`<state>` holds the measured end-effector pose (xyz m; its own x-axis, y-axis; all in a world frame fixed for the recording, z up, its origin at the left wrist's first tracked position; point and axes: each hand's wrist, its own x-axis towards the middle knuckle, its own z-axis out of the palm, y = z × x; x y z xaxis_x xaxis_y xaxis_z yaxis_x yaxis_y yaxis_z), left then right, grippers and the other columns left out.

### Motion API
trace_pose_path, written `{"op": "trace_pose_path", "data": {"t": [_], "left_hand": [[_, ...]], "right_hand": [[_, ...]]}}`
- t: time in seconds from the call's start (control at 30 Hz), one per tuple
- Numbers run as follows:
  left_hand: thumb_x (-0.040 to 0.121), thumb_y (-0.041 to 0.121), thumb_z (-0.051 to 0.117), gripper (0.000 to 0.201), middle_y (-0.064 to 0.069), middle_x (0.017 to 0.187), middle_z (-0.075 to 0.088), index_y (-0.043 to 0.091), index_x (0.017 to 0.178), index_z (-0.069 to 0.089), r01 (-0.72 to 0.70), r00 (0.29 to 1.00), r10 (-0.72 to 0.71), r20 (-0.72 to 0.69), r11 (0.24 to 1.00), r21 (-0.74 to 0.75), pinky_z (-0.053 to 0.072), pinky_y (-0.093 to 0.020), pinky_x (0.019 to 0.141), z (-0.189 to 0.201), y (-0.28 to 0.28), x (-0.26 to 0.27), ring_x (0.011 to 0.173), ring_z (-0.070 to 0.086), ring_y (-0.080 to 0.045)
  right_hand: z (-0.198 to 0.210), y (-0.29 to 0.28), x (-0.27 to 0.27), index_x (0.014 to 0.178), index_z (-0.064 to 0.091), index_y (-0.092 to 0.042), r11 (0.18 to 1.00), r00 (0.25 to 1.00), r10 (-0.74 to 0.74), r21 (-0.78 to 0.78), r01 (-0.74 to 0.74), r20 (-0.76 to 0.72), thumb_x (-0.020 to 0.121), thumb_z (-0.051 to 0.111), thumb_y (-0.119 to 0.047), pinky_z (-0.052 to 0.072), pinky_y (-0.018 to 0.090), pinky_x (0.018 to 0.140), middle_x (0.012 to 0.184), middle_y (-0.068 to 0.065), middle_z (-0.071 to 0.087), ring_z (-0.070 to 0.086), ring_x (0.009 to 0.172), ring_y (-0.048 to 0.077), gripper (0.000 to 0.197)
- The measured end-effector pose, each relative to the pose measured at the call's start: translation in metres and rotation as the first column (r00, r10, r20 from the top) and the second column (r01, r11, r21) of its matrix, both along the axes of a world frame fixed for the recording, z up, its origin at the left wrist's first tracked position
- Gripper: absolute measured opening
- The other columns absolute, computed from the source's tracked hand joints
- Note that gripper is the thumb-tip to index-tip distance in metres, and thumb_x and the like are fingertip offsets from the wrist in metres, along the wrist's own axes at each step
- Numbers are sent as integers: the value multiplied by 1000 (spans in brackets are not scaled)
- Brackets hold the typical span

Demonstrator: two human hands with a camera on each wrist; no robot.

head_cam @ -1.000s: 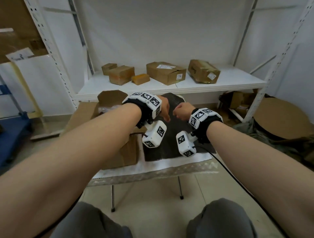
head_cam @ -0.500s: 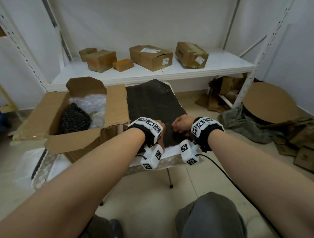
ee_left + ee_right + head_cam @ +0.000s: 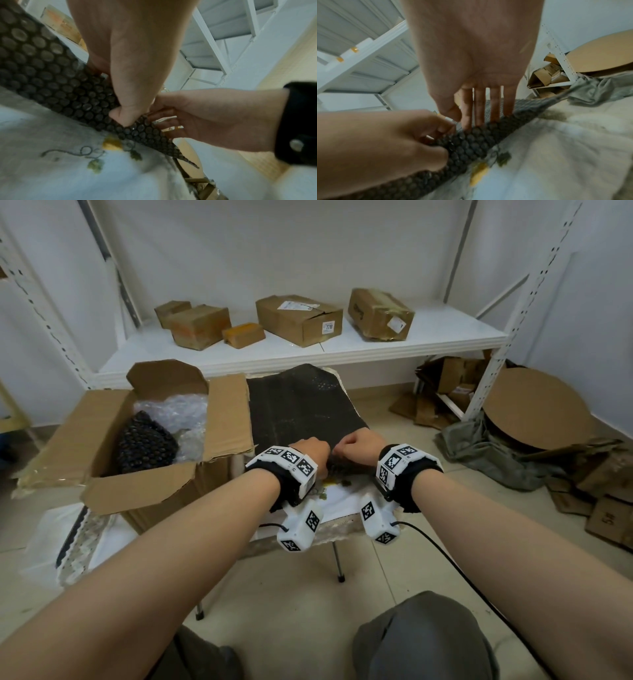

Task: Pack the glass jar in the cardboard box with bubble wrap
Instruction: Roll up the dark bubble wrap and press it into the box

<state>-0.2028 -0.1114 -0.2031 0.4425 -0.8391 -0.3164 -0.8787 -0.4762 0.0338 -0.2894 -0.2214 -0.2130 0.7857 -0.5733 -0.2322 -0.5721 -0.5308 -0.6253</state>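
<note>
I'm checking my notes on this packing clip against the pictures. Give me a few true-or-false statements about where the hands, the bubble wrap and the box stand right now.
1. Both hands are at the near edge of the black bubble wrap sheet. True.
2. The cardboard box is closed. False: its flaps are open.
3. The left hand is reaching into the box. False: it grips the sheet's edge.
4. Clear bubble wrap lies inside the box. True.
5. The right hand holds a jar. False: no jar is visible in it.

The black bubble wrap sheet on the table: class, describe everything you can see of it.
The bubble wrap sheet is dark plastic covered in round bubbles. It lies spread flat on the cloth-covered table, right of the cardboard box. Its near edge is lifted, gripped by the left hand and the right hand side by side.
</note>
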Motion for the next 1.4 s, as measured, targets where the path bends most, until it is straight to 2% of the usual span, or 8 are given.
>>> {"op": "trace_pose_path", "data": {"t": [0.2, 0.47, 0.67, 0.8, 1.0, 1.1, 1.2, 1.4], "left_hand": [[93, 24, 54, 28, -15, 107, 62, 4, 111, 59, -66, 995, 58, -78, 993, -101, 44, -33, 69, 18, 3, -1, 97, 63, -32], [96, 34, 50, 36, -10, 107, 61, 6, 116, 61, -121, 987, 116, -114, 992, -33, 46, -32, 79, 18, 21, 1, 100, 61, -27], [100, 30, 48, 24, -3, 77, 52, 8, 95, 56, -214, 975, 216, -51, 976, 42, 42, -30, 71, 6, 38, 6, 84, 55, -23], [101, 20, 45, 28, -11, 105, 64, 3, 113, 62, -225, 974, 228, -15, 968, 107, 45, -31, 74, 0, 44, 1, 92, 60, -28], [90, 15, 58, 37, -12, 123, 61, 6, 126, 53, -280, 959, 278, 62, 959, 40, 47, -39, 80, -17, 51, -4, 112, 60, -32], [83, 10, 66, 58, -12, 132, 46, 12, 134, 38, -139, 970, 167, 176, 978, -158, 44, -44, 92, -28, 53, -4, 121, 48, -32], [88, 22, 59, 33, -7, 120, 50, 16, 119, 49, 89, 972, -8, 237, 939, -332, 40, -41, 90, -27, 51, -6, 112, 50, -28], [81, 46, 65, 47, -2, 111, 52, 20, 118, 51, 78, 995, -66, 68, 980, -182, 46, -38, 76, -31, 52, -5, 101, 56, -24]], "right_hand": [[27, 5, -14, 95, 72, -13, 967, 944, 236, -35, -251, -232, 77, 63, -17, 48, 34, 77, 87, 5, 65, 58, 85, 21, 20], [29, 6, -20, 116, 69, -18, 940, 928, 134, -251, -230, -347, 90, 62, -30, 49, 32, 89, 112, 3, 68, 62, 105, 23, 30], [12, -1, -26, 124, 64, -11, 929, 902, 97, -287, -234, -421, 92, 65, -31, 49, 31, 85, 113, 8, 68, 64, 103, 26, 38], [5, -4, -24, 115, 66, -5, 942, 921, 26, -298, -153, -390, 88, 68, -43, 43, 29, 74, 98, 8, 65, 57, 86, 23, 47], [-8, -4, -15, 115, 66, -20, 854, 940, -117, -515, -70, -321, 82, 59, -67, 32, 46, 105, 114, 5, 65, 52, 116, 28, 58], [-12, -1, -10, 122, 63, -23, 822, 945, -131, -566, -65, -299, 82, 58, -68, 30, 47, 106, 127, 9, 56, 43, 126, 30, 60], [-19, 2, -3, 125, 61, -22, 818, 942, -164, -574, -37, -294, 82, 60, -65, 29, 49, 108, 135, 11, 49, 37, 131, 31, 61], [-26, 3, 6, 122, 61, -22, 838, 950, -180, -546, 12, -256, 83, 63, -59, 28, 50, 108, 134, 11, 46, 36, 131, 31, 53]]}}
